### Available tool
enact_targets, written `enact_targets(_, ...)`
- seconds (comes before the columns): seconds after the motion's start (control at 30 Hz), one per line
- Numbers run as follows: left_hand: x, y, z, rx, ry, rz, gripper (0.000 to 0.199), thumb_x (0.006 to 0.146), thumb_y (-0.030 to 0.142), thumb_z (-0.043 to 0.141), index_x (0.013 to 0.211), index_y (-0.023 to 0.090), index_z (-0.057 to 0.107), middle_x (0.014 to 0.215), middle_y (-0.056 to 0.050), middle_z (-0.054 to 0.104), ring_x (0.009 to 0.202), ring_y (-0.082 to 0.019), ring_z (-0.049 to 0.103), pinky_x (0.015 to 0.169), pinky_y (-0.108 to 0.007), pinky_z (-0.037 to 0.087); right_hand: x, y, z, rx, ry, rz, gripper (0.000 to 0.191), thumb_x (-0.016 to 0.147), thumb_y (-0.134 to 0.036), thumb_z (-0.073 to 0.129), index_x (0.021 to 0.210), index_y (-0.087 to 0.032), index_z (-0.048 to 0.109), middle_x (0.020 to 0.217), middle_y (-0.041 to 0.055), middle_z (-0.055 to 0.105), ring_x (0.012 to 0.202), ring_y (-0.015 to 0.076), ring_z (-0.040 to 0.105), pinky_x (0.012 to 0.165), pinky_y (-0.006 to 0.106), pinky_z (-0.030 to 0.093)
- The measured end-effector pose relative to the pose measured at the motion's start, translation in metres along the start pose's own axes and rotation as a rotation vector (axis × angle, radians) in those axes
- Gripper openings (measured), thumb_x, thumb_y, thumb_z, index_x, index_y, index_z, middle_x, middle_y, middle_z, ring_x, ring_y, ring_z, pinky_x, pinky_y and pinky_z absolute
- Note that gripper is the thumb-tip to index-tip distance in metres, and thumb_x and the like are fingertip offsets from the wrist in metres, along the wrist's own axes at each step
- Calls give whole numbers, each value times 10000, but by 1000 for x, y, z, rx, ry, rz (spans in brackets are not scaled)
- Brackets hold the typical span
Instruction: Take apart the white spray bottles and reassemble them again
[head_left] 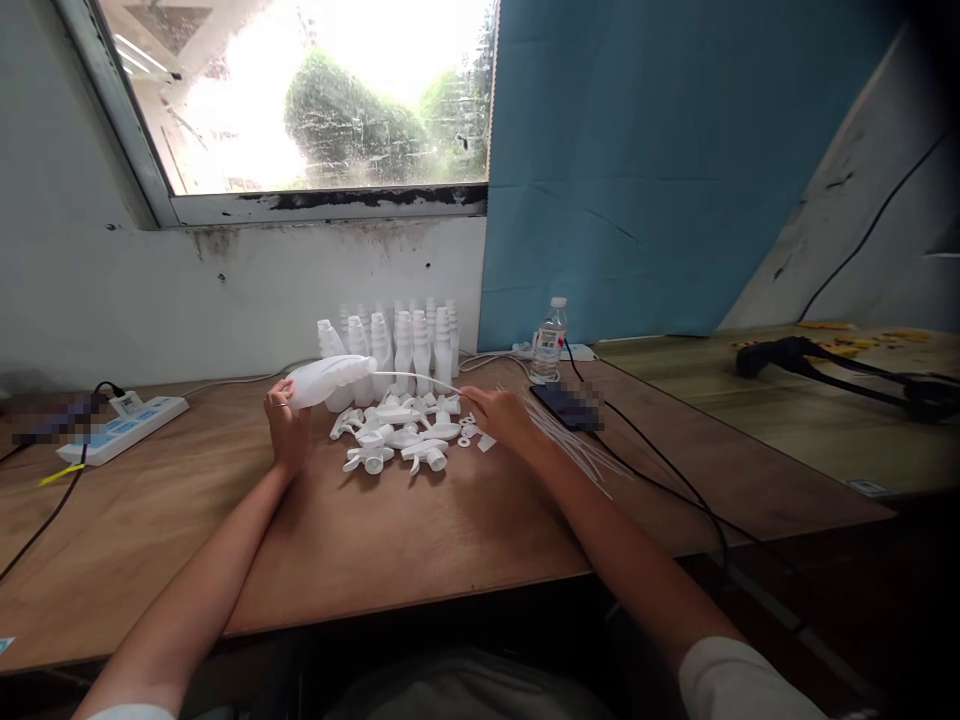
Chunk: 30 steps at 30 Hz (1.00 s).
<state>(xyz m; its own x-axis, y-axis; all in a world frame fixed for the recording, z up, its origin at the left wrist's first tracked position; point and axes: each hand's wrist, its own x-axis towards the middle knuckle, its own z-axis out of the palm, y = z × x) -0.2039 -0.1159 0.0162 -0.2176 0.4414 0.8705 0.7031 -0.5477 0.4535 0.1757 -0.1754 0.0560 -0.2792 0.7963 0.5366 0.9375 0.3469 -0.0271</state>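
Observation:
A white plastic bottle (326,380) lies tipped sideways in my left hand (285,425), its neck pointing right. My fingers wrap round the bottle's base. Between the fingertips of my right hand (499,412) is the end of a thin white tube (416,378), which runs leftward to the mouth of the bottle. How far the tube reaches inside, I cannot tell. Below the two hands lies a pile of white spray heads (405,435). Small white rings (465,432) sit just left of my right hand. More loose tubes (574,450) are spread beneath and beyond my right wrist.
Several upright white bottles (403,345) stand in rows by the wall. A water bottle (550,340) and a phone (566,407) are at the right, with black cables (660,455) trailing past. At the left lies a power strip (131,430). The wooden table's (390,560) front edge is near my body.

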Motion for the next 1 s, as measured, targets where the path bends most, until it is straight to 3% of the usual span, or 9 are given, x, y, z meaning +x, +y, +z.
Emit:
enact_targets(0.13,2,-4,-3,29,13,35,218,830,303,561,967,192,433,1240,-134,508,1210,-263,446,1039,-436,345,0,1,-2,15,49,26,346,978,-349,361,1134,-236,649,920,55,735,795,206,676,627,251,348)
enact_targets(0.43,4,-1,-6,65,-12,105,177,863,308,527,961,191,438,1245,-151,512,1247,-275,430,1047,-463,347,-1,5,1,55,-15,10,350,962,-347,367,1100,-230,665,932,77,724,821,216,657,655,254,363)
enact_targets(0.57,6,9,-9,85,-72,275,133,889,275,504,984,188,473,1244,-151,522,1291,-274,416,1068,-487,337,-3,-3,2,532,-79,-30,315,903,-368,462,1079,-190,652,871,66,696,774,194,622,697,265,395)
enact_targets(0.67,6,26,-8,59,-101,403,125,886,220,523,1008,206,498,1251,-125,534,1305,-260,417,1057,-488,360,-5,-21,-1,1205,-271,4,322,829,-319,509,1126,-203,551,758,4,622,654,157,572,636,260,426)
enact_targets(0.77,4,46,-6,20,-76,468,162,875,190,555,1026,224,506,1242,-104,544,1302,-255,422,1036,-490,383,-7,-37,-2,1784,-356,121,339,697,-216,589,1010,-231,460,857,-15,599,666,147,577,581,254,459)
enact_targets(0.87,3,57,-4,14,-42,507,206,862,179,593,1044,235,515,1214,-94,557,1281,-254,434,1025,-488,394,-6,-42,-1,2001,-258,260,397,643,-143,685,936,-239,436,950,-22,596,706,131,584,540,218,467)
enact_targets(1.0,1,58,-3,-3,-79,556,259,854,174,614,1081,246,513,1201,-88,563,1257,-251,447,1016,-482,408,0,-31,1,2128,-148,381,230,736,-221,707,874,-199,524,909,-6,610,627,86,544,495,185,462)
